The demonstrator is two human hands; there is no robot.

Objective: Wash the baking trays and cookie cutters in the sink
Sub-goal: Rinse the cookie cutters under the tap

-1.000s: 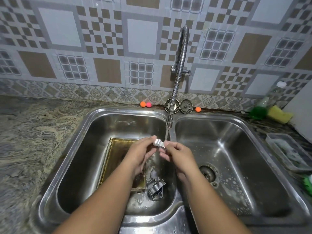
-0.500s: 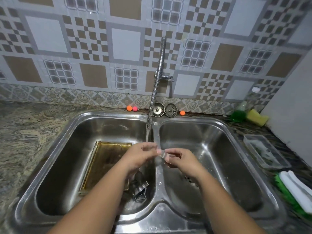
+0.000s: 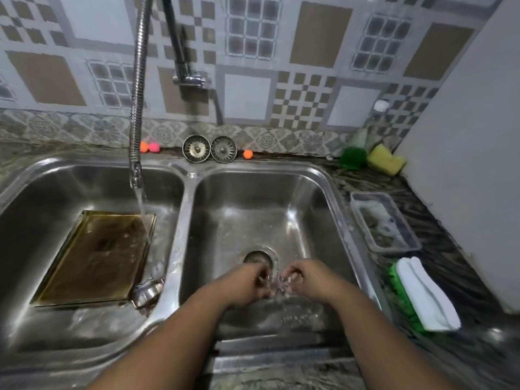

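A small metal cookie cutter (image 3: 276,282), blurred, is pinched between my left hand (image 3: 247,281) and my right hand (image 3: 305,278), low over the right sink basin (image 3: 253,209) near its drain (image 3: 259,257). A brownish baking tray (image 3: 92,257) lies flat in the left basin (image 3: 70,187). Water from the flexible tap (image 3: 137,108) runs onto the tray's right edge. More metal cutters (image 3: 147,292) sit at the tray's front right corner.
Two sink strainers (image 3: 209,149) and small orange and pink balls (image 3: 149,147) lie behind the sink. On the right counter are a green soap bottle (image 3: 353,156), a yellow sponge (image 3: 387,160), a clear tub (image 3: 384,220) and a white cloth on a green brush (image 3: 425,294).
Both hands carried the cutter away from the running water, right and down into the right basin. My view shifted right. The tap keeps running onto the tray.
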